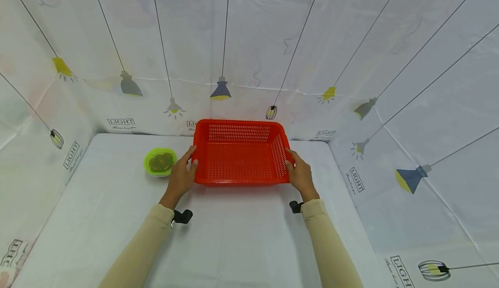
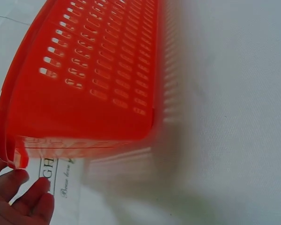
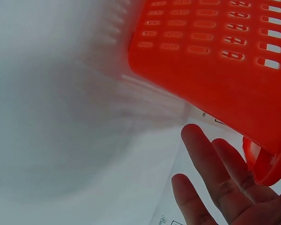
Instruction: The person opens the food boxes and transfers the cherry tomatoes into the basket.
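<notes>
A red plastic basket [image 1: 238,182] with slotted walls is at the back middle of the white table, held at both short ends. My left hand [image 1: 182,176] grips its left rim, thumb on top; in the left wrist view its fingers [image 2: 36,202] show below the rim's corner. On the opposite rim is my right hand [image 1: 301,174], thumb over the edge. Several of its fingers [image 3: 220,187] stretch out beneath the rim in the right wrist view. The basket's wall [image 2: 75,110] stands slightly apart from its shadow on the table. Nothing shows inside the basket.
Just left of my left hand stands a lime-green bowl [image 1: 147,165] with greenish-brown contents that I cannot identify. A white cloth printed with lamps [image 1: 220,89] hangs behind and beside the white table [image 1: 241,244].
</notes>
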Available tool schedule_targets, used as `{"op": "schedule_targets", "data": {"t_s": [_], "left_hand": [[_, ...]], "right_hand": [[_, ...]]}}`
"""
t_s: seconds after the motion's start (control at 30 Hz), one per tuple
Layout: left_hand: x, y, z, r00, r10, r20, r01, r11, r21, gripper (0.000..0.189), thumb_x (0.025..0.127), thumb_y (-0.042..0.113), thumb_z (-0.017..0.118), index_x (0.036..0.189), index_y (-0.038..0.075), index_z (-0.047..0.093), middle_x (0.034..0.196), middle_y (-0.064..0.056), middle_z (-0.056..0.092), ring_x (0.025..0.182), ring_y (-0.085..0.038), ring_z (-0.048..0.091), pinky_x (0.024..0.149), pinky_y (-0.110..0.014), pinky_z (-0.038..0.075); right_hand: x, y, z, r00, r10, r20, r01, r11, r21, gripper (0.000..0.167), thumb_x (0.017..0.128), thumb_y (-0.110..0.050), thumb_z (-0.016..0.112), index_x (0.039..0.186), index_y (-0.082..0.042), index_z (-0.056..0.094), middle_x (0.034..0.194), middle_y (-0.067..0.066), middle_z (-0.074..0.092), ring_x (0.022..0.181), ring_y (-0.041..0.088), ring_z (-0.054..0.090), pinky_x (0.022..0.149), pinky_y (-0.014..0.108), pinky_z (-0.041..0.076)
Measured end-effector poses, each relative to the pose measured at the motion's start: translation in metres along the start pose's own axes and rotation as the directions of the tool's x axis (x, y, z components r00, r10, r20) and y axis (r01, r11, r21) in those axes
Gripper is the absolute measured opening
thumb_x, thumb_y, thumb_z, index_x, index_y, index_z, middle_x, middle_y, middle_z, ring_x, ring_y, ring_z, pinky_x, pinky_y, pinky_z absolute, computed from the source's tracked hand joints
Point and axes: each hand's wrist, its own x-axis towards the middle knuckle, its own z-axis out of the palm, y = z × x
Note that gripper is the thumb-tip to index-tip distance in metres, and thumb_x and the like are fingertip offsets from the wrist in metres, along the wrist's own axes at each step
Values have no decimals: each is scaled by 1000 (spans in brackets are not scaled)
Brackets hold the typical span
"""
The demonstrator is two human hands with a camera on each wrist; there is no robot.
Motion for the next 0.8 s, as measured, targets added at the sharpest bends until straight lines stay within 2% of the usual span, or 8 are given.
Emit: {"op": "schedule_targets", "data": {"t_s": [0.27,0.57,0.8], "left_hand": [[1,0,2,1000,-1,3,1,1000,-3,56,110,11,54,164,7,40,170,-17,37,154,-40,43,119,-59,44],[0,-1,5,1000,-4,18,4,999,-34,55,111,13,54,164,9,40,171,-12,37,155,-37,43,121,-57,43],[2,1,8,1000,-7,21,8,999,-40,56,111,13,54,165,11,40,172,-9,37,156,-36,43,121,-56,43]], "right_hand": [[-1,4,-1,1000,-4,-10,4,1000,-5,55,111,-20,58,163,-27,44,153,19,59,112,34,65,92,53,62],[-2,9,-3,1000,-10,-20,10,1000,7,55,111,-21,58,163,-29,44,154,19,59,116,35,63,98,54,58],[-2,12,-4,1000,17,-17,-17,1000,13,56,111,-21,58,164,-30,43,156,19,57,118,36,63,101,56,57]]}}
